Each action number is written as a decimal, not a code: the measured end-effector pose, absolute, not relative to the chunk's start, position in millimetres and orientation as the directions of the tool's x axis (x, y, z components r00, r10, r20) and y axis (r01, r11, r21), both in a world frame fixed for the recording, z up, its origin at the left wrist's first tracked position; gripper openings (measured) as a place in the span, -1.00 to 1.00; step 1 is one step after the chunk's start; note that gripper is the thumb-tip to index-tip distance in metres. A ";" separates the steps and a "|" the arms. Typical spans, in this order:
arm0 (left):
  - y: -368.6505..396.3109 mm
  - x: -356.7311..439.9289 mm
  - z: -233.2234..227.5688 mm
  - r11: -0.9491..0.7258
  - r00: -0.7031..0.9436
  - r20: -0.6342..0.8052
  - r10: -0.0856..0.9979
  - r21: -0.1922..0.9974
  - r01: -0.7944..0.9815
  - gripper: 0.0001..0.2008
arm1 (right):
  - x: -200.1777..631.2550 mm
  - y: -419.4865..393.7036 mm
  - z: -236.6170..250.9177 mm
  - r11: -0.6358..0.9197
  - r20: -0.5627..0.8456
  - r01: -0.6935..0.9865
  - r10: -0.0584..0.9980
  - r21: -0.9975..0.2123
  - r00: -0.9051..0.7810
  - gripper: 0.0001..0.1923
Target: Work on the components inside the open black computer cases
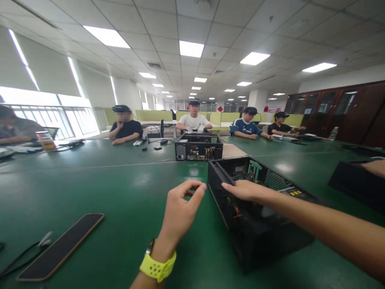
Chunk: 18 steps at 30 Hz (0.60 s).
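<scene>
While the right hand (247, 190) lies over its left side wall, a black computer case (255, 233) stands on the green bench (126, 192), toward the near right corner of what is visible. Its upper side is open, so the inside shows: dark sheet metal with thin, straight rims, a small perforated patch in the far wall, and a honeycomb mesh panel (273, 179) along the right wall, with green showing through the holes. Three short yellow pieces (295, 193) sit in a row beyond the forearm, and a reddish bit shows below the right hand. The near end is blurred to a dull black mass; whether it rests flat or tilted cannot be told.

The right hand's thumb stretches along the rim, but its fingers are hidden, so how firmly they close cannot be told. The left hand (180, 206), above the bench just left of the case, has thumb and forefinger pinched together; anything tiny between them is too small to see.

Near the bench's far edge, a second black case (198, 148) stands before a person in a white shirt (193, 120).
</scene>
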State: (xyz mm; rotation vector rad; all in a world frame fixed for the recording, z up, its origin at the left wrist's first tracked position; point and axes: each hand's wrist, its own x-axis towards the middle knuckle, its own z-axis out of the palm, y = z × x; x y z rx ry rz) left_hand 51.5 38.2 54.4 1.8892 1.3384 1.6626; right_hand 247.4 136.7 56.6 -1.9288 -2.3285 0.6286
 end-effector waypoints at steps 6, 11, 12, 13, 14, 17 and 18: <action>-8.4 5.4 87.4 -0.456 -0.084 0.671 0.736 0.584 0.672 -0.81 | 72.2 162.6 83.0 0.311 -0.452 0.725 0.615 -0.614 -0.646 -0.04; -39.0 -11.5 55.6 -0.256 0.075 0.413 0.907 0.402 0.879 -0.66 | 50.3 197.4 96.3 0.776 -0.067 0.570 0.576 -0.270 -0.815 -0.40; -42.7 -12.9 48.8 -0.223 0.095 0.351 0.932 0.344 0.912 -0.55 | 63.9 202.1 93.0 0.786 -0.069 0.561 0.564 -0.258 -0.823 -0.47; -45.3 -14.1 43.5 -0.196 0.105 0.304 0.947 0.289 0.937 -0.46 | 81.1 205.3 87.3 0.791 -0.087 0.557 0.555 -0.254 -0.828 -0.51; -46.7 -15.2 39.9 -0.184 0.117 0.267 0.957 0.242 0.953 -0.39 | 100.5 206.7 79.9 0.790 -0.118 0.554 0.544 -0.260 -0.831 -0.53; -45.2 -17.9 38.1 -0.212 0.174 0.203 0.964 0.183 0.960 -0.36 | 155.6 199.5 53.9 0.762 -0.132 0.590 0.577 -0.268 -0.806 -0.51; -43.9 -18.9 39.1 -0.236 0.202 0.187 0.961 0.182 0.955 -0.40 | 169.8 193.3 46.7 0.748 -0.116 0.607 0.601 -0.266 -0.791 -0.52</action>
